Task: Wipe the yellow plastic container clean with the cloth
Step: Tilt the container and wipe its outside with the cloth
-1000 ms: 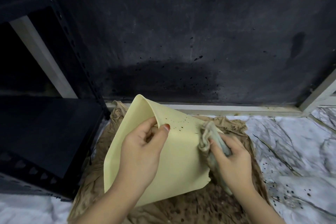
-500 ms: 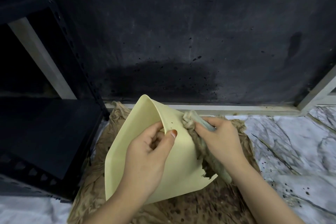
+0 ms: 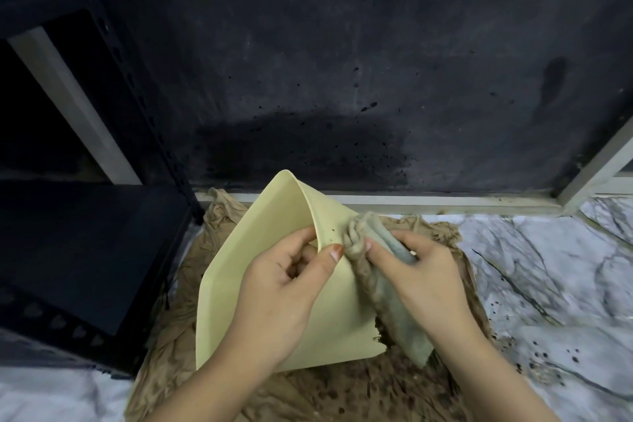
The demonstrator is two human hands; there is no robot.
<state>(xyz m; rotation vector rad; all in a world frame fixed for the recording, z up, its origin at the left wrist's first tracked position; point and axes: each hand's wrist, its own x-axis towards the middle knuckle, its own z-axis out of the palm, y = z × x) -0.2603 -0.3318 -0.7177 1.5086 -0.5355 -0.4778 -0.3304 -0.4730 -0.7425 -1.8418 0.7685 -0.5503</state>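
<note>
The yellow plastic container (image 3: 339,305) is tipped on its side at centre, one corner pointing up toward the wall. My left hand (image 3: 287,288) grips its upper rim, thumb on the outer face and fingers inside. My right hand (image 3: 418,271) holds a bunched, dirty grey-brown cloth (image 3: 370,271) pressed against the container's outer face, just right of my left thumb. A few dark specks remain on the yellow surface near the cloth. The cloth's loose end hangs down past the container's right edge.
A crumpled brown sheet (image 3: 342,390) speckled with dirt lies under the container on a marble-patterned floor (image 3: 548,284). A dark stained wall (image 3: 342,79) stands behind. A black metal shelf unit (image 3: 85,250) sits close on the left.
My right hand has carried the cloth up and to the left across the container's face, from the right edge to beside my left thumb. Fewer specks show on the yellow surface.
</note>
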